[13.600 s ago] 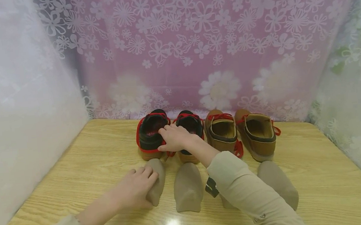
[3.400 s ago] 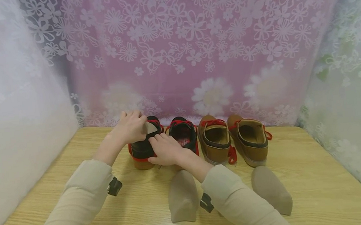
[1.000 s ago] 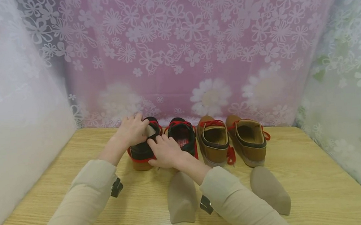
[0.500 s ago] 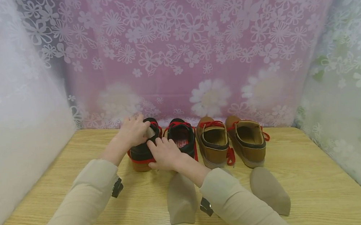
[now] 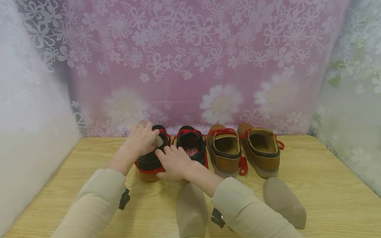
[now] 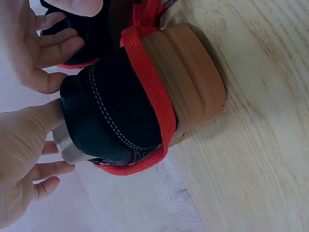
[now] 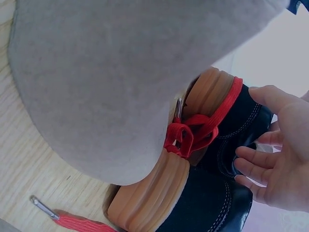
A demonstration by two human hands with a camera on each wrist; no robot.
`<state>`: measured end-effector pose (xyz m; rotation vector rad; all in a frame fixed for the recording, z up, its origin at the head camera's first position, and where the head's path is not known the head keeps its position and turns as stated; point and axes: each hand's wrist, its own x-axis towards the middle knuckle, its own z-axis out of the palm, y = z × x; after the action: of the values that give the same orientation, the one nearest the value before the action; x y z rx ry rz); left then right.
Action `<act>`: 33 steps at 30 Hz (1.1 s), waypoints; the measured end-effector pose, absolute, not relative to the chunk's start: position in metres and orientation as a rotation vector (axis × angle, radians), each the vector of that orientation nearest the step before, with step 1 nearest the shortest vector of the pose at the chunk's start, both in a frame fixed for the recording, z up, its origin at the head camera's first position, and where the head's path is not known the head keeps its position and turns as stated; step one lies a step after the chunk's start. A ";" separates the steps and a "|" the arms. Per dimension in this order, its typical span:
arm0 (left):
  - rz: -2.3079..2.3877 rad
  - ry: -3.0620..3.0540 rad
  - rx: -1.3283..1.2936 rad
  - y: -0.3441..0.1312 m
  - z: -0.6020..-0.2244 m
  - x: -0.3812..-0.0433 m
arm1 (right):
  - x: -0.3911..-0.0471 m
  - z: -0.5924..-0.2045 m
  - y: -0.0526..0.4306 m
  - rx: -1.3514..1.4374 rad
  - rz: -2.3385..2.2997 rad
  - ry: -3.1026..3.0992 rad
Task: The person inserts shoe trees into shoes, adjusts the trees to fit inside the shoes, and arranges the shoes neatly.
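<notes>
My left hand is over the leftmost black shoe. Its thumb and fingers pinch a grey-beige moulded shoe insert, whose end sticks out of that shoe's collar; the rest is hidden inside. At the collar's right side is my right hand, an index finger touching the edge, other fingers loosely bent. Its thumb stands apart from the shoe in the left wrist view. A second black shoe stands just right, a red lace across it. In the right wrist view another insert looms large in front.
Two brown shoes with red laces continue the row along the table's back. Inserts lie nearer me, one in the middle and one to the right. A floral curtain hangs behind the wooden table.
Earlier my left hand was at the leftmost insert on the table; that insert now sits in the leftmost black shoe. My right hand has stayed by this shoe. The last second shows little movement.
</notes>
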<state>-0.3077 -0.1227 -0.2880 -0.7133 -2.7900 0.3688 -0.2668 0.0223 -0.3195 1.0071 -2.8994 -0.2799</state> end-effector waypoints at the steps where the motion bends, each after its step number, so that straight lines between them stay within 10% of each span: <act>1: 0.374 -2.795 -0.711 -0.122 -0.288 -0.308 | -0.267 -0.319 0.022 1.006 -0.283 -2.901; 33: 0.396 -2.594 -0.801 -0.133 -0.300 -0.312 | -0.266 -0.331 0.021 0.983 -0.511 -2.696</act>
<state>-0.3118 -0.1327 -0.2997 -0.8008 -2.5939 0.3958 -0.2665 0.0211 -0.3307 0.9832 -2.6961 -0.5106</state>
